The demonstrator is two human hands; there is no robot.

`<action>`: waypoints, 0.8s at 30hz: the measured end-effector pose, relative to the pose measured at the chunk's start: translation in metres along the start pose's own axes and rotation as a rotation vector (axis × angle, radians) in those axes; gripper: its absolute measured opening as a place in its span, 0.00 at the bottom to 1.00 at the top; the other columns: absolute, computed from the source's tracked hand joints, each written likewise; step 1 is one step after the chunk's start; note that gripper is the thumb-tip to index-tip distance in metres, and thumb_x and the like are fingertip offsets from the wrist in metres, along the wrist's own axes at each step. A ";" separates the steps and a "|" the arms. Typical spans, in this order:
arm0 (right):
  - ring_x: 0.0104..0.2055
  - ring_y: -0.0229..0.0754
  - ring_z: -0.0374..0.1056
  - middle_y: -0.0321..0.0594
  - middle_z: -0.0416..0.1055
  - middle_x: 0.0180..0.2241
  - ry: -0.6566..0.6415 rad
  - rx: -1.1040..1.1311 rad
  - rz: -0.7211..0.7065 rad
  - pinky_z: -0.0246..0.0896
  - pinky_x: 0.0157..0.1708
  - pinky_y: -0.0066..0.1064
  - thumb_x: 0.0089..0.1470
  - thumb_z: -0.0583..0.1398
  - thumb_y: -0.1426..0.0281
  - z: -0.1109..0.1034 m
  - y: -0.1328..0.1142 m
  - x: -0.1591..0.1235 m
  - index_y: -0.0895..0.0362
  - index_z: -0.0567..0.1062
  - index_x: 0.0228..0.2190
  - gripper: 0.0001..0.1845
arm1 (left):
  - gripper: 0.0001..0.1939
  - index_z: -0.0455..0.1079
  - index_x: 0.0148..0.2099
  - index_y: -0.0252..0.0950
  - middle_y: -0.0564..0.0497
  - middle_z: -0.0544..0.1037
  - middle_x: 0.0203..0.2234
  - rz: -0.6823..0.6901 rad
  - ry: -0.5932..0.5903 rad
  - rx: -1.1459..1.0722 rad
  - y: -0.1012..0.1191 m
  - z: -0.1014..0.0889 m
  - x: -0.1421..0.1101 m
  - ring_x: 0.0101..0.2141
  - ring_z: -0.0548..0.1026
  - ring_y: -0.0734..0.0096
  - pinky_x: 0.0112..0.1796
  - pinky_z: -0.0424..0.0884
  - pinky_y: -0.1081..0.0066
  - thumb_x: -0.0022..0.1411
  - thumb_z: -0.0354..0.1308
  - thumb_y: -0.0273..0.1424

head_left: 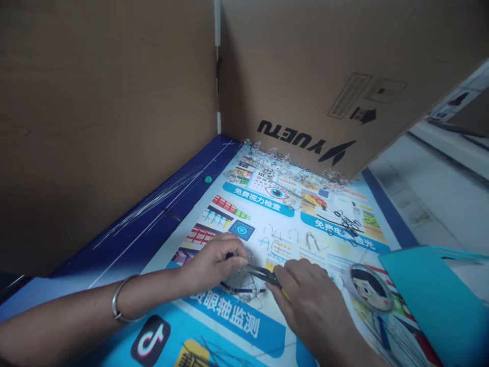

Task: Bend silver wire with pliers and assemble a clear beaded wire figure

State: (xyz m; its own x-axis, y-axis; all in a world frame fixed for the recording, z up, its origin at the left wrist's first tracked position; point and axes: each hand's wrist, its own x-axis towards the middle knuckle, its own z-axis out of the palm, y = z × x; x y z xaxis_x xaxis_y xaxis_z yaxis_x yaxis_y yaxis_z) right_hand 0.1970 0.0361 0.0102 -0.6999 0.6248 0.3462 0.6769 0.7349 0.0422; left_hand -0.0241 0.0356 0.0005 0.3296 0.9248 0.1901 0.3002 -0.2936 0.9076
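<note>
My left hand (225, 257) is closed in a pinch, thumb against fingers. A small dark piece shows at its fingertips, too blurred to name. In my right hand (311, 293) is a pair of pliers (262, 273) with dark jaws and a bit of yellow on the handle. The jaws point left and meet the left fingertips; whether they grip anything is hidden. Just below the hands lies a round clear item (244, 285) with thin wires about it. Beyond them on the printed sheet are several bent wire hooks (311, 241).
Tall cardboard panels (305, 76) close off the back and left. Clear beaded wire pieces (273, 153) line their foot. Dark rings (346, 224) lie at right, near a teal folder (431, 295). Straight wires (153, 199) lie on the blue strip; dark wires (221, 351) are in front.
</note>
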 end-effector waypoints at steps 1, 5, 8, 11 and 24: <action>0.31 0.44 0.59 0.41 0.66 0.27 -0.003 -0.002 0.000 0.47 0.32 0.34 0.60 0.48 0.65 0.000 0.000 0.000 0.57 0.70 0.32 0.14 | 0.08 0.67 0.29 0.34 0.52 0.70 0.28 0.002 0.001 -0.003 0.000 0.000 0.000 0.33 0.68 0.71 0.38 0.62 0.70 0.61 0.53 0.29; 0.31 0.43 0.60 0.40 0.66 0.27 -0.026 0.073 0.007 0.49 0.31 0.33 0.59 0.50 0.65 0.000 0.002 0.000 0.56 0.70 0.33 0.11 | 0.08 0.67 0.29 0.34 0.52 0.70 0.27 0.023 0.015 0.016 -0.003 0.000 0.001 0.33 0.68 0.71 0.37 0.62 0.70 0.61 0.53 0.28; 0.31 0.43 0.60 0.39 0.67 0.28 -0.060 0.126 0.022 0.49 0.31 0.32 0.58 0.52 0.66 0.000 0.003 0.000 0.56 0.70 0.33 0.09 | 0.08 0.67 0.28 0.34 0.53 0.70 0.26 0.032 0.014 0.049 -0.003 0.001 0.001 0.32 0.68 0.71 0.37 0.62 0.69 0.61 0.53 0.29; 0.31 0.44 0.61 0.39 0.67 0.28 -0.082 0.126 0.027 0.50 0.31 0.32 0.56 0.54 0.66 0.001 0.004 0.000 0.56 0.70 0.32 0.07 | 0.08 0.67 0.28 0.35 0.52 0.71 0.25 0.046 0.028 0.075 -0.003 0.002 0.000 0.32 0.68 0.71 0.37 0.61 0.69 0.60 0.53 0.28; 0.31 0.43 0.60 0.38 0.67 0.28 -0.141 0.148 0.055 0.48 0.30 0.32 0.54 0.57 0.68 0.002 0.001 0.000 0.55 0.70 0.30 0.04 | 0.10 0.66 0.28 0.34 0.51 0.70 0.25 0.083 0.037 0.075 -0.004 0.004 0.000 0.32 0.67 0.69 0.38 0.61 0.67 0.62 0.51 0.30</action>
State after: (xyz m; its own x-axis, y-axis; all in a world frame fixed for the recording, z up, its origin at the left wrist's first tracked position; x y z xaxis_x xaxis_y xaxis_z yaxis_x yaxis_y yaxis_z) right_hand 0.1977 0.0374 0.0085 -0.6949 0.6880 0.2093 0.6812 0.7230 -0.1149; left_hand -0.0214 0.0358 -0.0043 0.3234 0.9043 0.2788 0.3401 -0.3860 0.8575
